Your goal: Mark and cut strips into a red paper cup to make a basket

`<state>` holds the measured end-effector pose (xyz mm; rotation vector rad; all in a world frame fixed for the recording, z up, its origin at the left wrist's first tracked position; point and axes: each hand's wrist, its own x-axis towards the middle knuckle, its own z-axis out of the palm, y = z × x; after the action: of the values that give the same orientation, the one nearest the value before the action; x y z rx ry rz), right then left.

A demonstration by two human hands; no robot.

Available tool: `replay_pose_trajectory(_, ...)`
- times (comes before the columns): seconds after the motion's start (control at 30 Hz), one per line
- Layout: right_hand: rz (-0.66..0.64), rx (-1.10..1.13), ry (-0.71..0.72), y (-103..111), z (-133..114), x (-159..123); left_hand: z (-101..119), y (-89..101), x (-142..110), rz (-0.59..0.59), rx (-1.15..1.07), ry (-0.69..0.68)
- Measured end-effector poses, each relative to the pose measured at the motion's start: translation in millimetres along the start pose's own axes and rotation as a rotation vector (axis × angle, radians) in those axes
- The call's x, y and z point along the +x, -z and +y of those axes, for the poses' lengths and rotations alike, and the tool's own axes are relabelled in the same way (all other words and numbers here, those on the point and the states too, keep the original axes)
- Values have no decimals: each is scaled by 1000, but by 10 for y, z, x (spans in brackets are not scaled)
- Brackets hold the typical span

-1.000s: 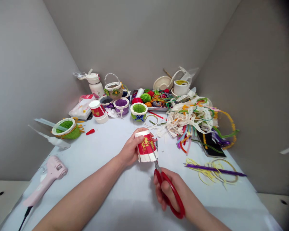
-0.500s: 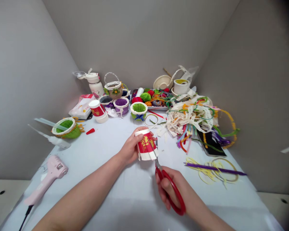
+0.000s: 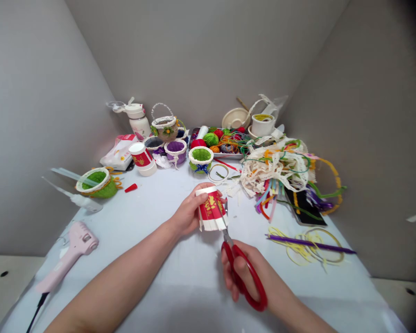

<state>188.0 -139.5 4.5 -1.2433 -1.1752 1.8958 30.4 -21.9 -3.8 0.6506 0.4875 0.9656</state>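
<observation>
My left hand (image 3: 188,212) grips a red and white paper cup (image 3: 211,212) with gold print, held upside down above the table. Several slits run up the cup's wall from its lower edge, splitting it into strips. In my right hand (image 3: 248,268) are red-handled scissors (image 3: 260,296), my thumb and fingers through the loops. Their blades straddle the cup's wall at the lower right, one in front and the other showing at its right side. The cup hides the far fingers of my left hand.
On the left lie a pink glue gun (image 3: 69,254) and a green woven basket (image 3: 107,187). Small baskets, a stack of paper cups (image 3: 146,170) and a tray of yarn (image 3: 229,156) stand behind. To the right are a lace pile (image 3: 260,169), a phone (image 3: 307,215) and a purple pencil (image 3: 308,243).
The scissor handles spread slightly apart between the last two frames, the blades staying at the cup's lower right. The cup remains in my left hand. The whole view shifts slightly.
</observation>
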Motion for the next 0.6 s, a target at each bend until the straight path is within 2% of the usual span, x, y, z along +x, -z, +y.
replay_pose_trajectory(0.17,-8,-24,2,25,-14,0,-3,18,0,2,14,-15)
replay_pose_trajectory(0.47,-96,28,25,68,2,-38,-7,68,7,-24,18,9)
replay_pose_trajectory(0.6,-64,13,22,51,2,-19,-27,32,-4,5,-15,21)
